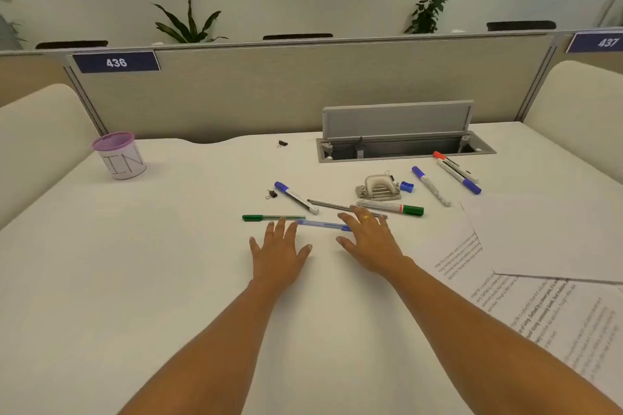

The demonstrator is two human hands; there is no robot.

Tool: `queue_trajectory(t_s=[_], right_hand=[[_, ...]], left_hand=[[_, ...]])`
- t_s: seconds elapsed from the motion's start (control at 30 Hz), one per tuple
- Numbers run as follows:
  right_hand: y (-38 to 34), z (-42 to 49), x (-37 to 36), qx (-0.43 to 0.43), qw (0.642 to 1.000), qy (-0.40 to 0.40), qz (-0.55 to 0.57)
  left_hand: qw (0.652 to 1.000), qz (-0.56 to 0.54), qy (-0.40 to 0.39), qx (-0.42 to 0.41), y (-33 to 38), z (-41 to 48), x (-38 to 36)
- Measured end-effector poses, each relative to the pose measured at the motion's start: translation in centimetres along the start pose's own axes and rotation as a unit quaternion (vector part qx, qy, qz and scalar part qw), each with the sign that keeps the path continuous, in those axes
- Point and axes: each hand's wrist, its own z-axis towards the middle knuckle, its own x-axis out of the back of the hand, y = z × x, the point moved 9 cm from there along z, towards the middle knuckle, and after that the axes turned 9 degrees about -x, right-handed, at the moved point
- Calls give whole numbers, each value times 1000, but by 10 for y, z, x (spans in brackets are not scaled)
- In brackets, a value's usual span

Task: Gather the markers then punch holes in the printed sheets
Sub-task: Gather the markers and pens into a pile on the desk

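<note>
- Left hand [278, 246]: laid flat on the desk [135, 280] at centre frame, fingers spread wide, nothing held; its fingertips are seen just beside a blue pen [323, 225].
- Right hand [369, 239]: likewise flat and spread (a ring is worn), fingers lying over the blue pen's right end.
- Blue-capped marker [296, 197]: shown just above the left hand.
- Green-capped marker [391, 207]: shown just above the right hand.
- Three further markers [431, 186]: scattered right of centre.
- Hole punch [379, 188]: set just above the green-capped marker.
- Printed sheets [539, 313]: overlapped along the right edge of the frame.
</note>
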Motion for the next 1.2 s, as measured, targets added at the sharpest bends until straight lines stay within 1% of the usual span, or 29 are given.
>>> queue_trajectory(t_s=[0.07, 0.17, 0.23, 0.33, 0.4, 0.5, 0.6, 0.67, 0.77, 0.97, 1.2], right_hand=[[-5, 13, 2, 30, 999, 7, 11], [-18, 31, -4, 80, 997, 4, -9], [-23, 43, -11, 102, 994, -11, -27], [-24, 58, -24, 113, 991, -57, -41], [-24, 64, -30, 112, 990, -70, -41], [-29, 69, -35, 110, 992, -58, -34], [-41, 71, -39, 103, 993, -46, -27], [-54, 71, -43, 108, 993, -39, -19], [-79, 67, -51, 137, 990, -37, -1], [-127, 48, -63, 195, 979, -51, 28], [-193, 23, -83, 235, 967, -78, 56]], left_hand=[[1000, 30, 8, 0, -9, 9, 2], [998, 57, 19, -3, -29, 20, 0], [997, 70, 10, -6, -38, 23, -3], [998, 63, 14, 7, -55, 25, -6], [998, 52, 21, 16, -62, 24, -7], [998, 24, 43, 25, -67, 21, -6], [998, 20, 55, 28, -66, 17, -3], [997, 15, 68, 26, -69, 13, -1], [993, 20, 110, 25, -76, 3, 6], [986, 41, 153, 56, -107, -21, 15], [982, 60, 153, 94, -138, -44, 18]])
